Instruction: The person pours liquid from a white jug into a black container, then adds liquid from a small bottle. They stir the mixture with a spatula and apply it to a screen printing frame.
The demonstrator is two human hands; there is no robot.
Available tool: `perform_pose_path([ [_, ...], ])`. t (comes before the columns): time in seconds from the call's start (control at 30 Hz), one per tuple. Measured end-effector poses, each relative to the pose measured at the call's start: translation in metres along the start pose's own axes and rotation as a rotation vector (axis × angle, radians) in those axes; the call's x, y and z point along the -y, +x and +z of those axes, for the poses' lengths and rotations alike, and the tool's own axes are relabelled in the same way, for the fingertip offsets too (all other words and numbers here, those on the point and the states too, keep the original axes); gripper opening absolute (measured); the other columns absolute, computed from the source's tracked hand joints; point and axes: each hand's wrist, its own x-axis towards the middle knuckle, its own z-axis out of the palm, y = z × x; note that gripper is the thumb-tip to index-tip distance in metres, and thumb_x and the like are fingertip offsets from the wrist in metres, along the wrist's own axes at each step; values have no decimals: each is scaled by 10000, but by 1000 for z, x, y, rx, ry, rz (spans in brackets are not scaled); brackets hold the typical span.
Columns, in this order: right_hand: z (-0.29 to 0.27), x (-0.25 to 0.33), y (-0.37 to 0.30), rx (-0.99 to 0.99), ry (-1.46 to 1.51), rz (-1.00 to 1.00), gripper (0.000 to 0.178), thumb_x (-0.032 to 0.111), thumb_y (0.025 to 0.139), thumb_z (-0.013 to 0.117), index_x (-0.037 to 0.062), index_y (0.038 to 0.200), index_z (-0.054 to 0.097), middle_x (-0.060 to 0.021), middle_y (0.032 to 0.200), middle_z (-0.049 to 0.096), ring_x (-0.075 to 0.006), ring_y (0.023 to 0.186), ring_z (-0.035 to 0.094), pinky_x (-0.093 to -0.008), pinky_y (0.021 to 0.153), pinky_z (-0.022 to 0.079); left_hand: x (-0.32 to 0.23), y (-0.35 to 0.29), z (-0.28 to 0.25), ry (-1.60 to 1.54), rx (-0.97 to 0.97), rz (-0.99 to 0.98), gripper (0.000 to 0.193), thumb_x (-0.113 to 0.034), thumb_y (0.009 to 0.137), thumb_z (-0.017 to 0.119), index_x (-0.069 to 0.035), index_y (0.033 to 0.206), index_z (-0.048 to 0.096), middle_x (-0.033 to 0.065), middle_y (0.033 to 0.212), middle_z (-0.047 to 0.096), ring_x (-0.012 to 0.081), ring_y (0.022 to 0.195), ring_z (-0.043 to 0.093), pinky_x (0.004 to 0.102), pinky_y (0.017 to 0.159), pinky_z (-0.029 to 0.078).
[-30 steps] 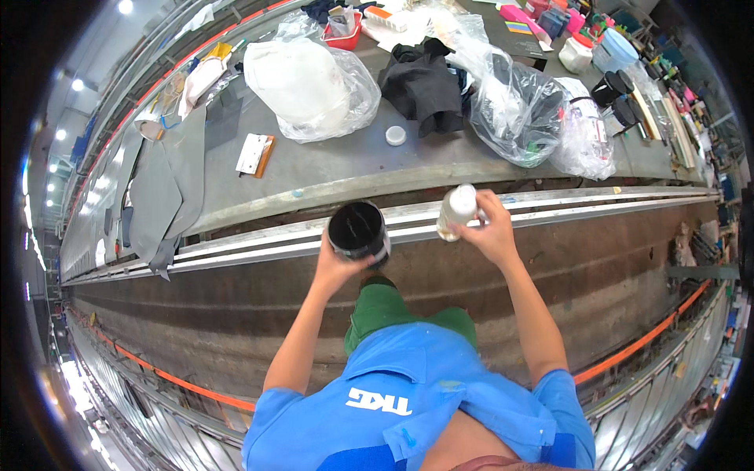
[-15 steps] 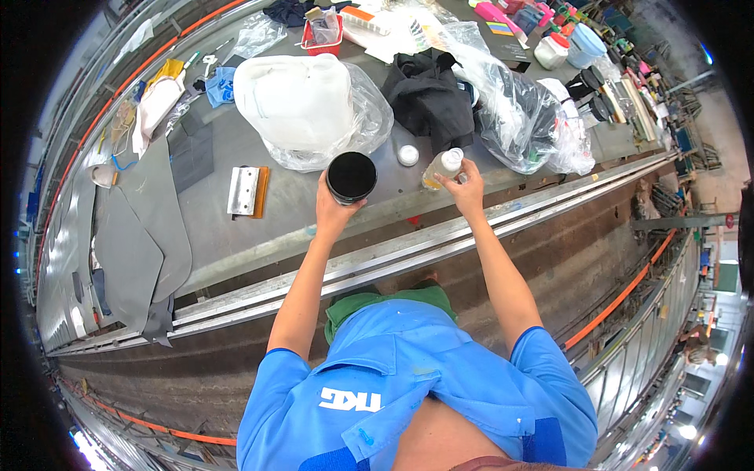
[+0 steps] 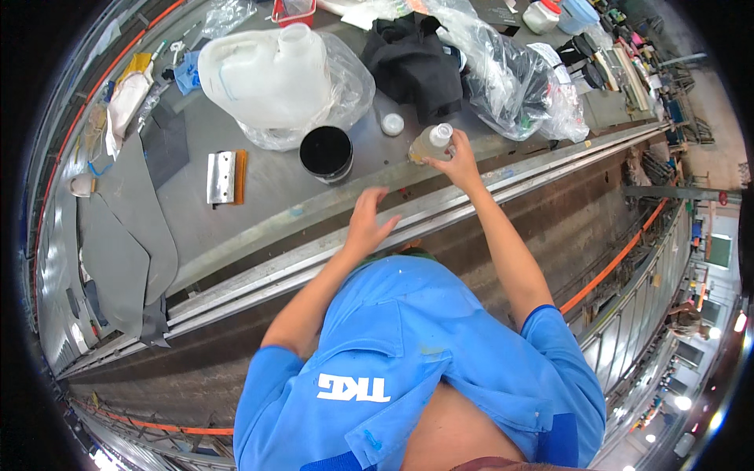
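Observation:
My left hand [image 3: 370, 223] is off the table, over its near edge, with fingers apart and nothing in them. Beyond it a round container with black contents [image 3: 327, 153] stands on the grey tabletop. My right hand [image 3: 458, 162] grips a small clear plastic bottle [image 3: 429, 144] from its right side. The bottle's mouth is uncapped, and some yellowish stuff shows low inside. A white cap [image 3: 392, 124] lies on the table between the container and the bottle. Behind the container a big translucent jug [image 3: 271, 78] rests on clear plastic wrap.
Black cloth [image 3: 415, 67] lies behind the bottle, with clear plastic bags [image 3: 514, 90] to its right. A metal plate with an orange edge [image 3: 223, 178] sits left of the container. Grey sheet pieces [image 3: 116, 251] cover the left end. A metal rail [image 3: 314, 271] runs along the front.
My left hand has let go of the black-filled container, now standing on the table, and drawn back toward me. The right hand keeps hold of the bottle. The view has shifted slightly.

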Motion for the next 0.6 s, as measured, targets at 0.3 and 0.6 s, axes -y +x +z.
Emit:
perform_pose_path([
  [0.3, -78, -3, 1, -55, 479, 41, 372, 84, 979, 480, 8, 1340, 436, -126, 1241, 573, -174, 1003, 574, -311, 935, 447, -14, 146, 46, -48, -42, 256, 765, -213, 706, 843, -41, 1360, 485, 168, 1374, 528, 356, 1275, 491, 424, 1063, 405],
  [0.6, -66, 107, 44, 291, -111, -198, 423, -38, 878, 615, 53, 1287, 554, -104, 1218, 590, -236, 1135, 596, -360, 1011, 472, -8, 163, 45, -115, 38, 232, 664, -251, 679, 865, -83, 1259, 589, 146, 1152, 675, 327, 1079, 634, 413, 903, 493],
])
